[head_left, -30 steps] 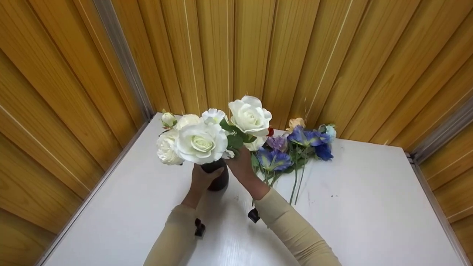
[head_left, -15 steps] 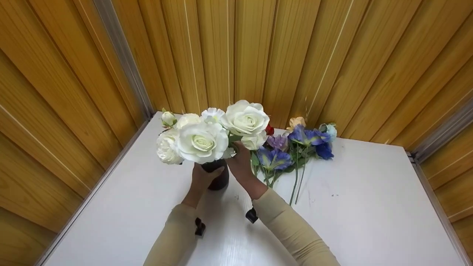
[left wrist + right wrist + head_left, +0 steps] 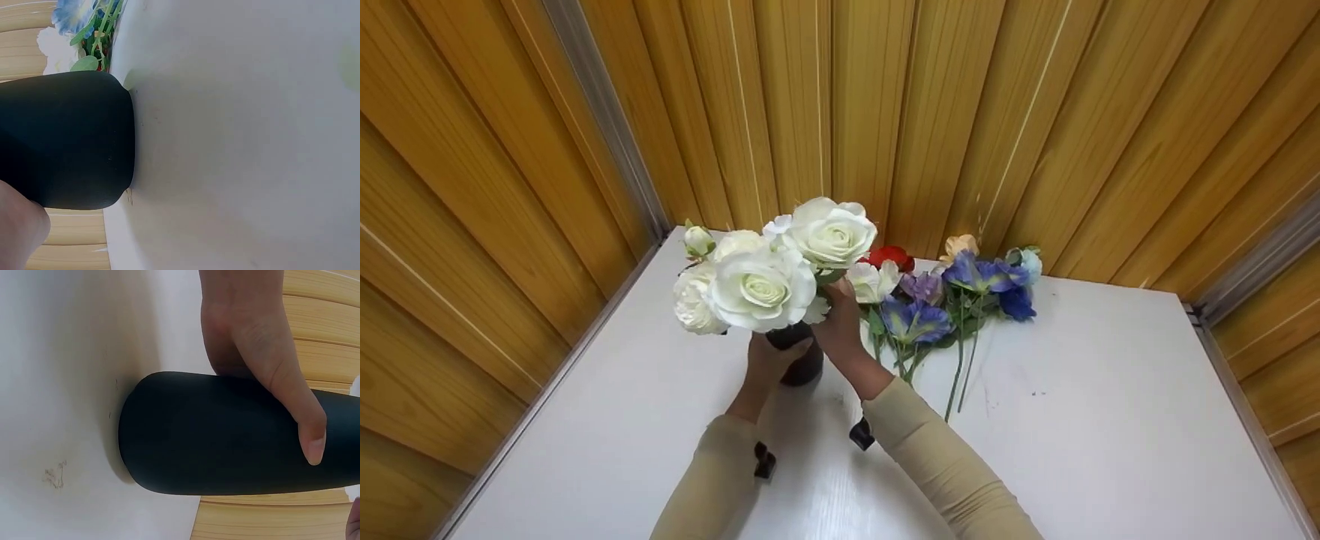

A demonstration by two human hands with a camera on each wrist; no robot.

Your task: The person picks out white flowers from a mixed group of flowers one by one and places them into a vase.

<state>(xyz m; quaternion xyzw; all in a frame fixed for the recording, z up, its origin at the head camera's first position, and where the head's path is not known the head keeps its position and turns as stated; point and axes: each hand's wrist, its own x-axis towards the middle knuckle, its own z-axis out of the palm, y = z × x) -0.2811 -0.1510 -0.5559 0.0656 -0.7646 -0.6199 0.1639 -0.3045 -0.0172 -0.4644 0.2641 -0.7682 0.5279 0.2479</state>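
A dark, smooth vase [image 3: 805,369] stands upright on the white table, its mouth mostly covered by white blossoms. My left hand [image 3: 769,361] grips it from the left, and the right wrist view shows the thumb laid across the vase [image 3: 208,439]. At the mouth's right side, my right hand [image 3: 840,326] holds a white rose [image 3: 834,236] by its stem below the bloom; leaves and petals partly hide the fingertips. Another large white rose [image 3: 765,290], a ruffled white flower [image 3: 695,301] and a small bud [image 3: 698,241] crowd the vase's top.
Right of the vase lie loose artificial flowers: a red one [image 3: 891,257], a white one [image 3: 872,282], blue ones [image 3: 916,321], a peach one [image 3: 960,245] and a pale blue one [image 3: 1030,262]. Wood-look panels [image 3: 870,112] rise behind the table [image 3: 1110,405].
My right hand has brought the white rose left and slightly down, closer over the vase's mouth, uncovering the red flower behind. My left hand has stayed on the vase.
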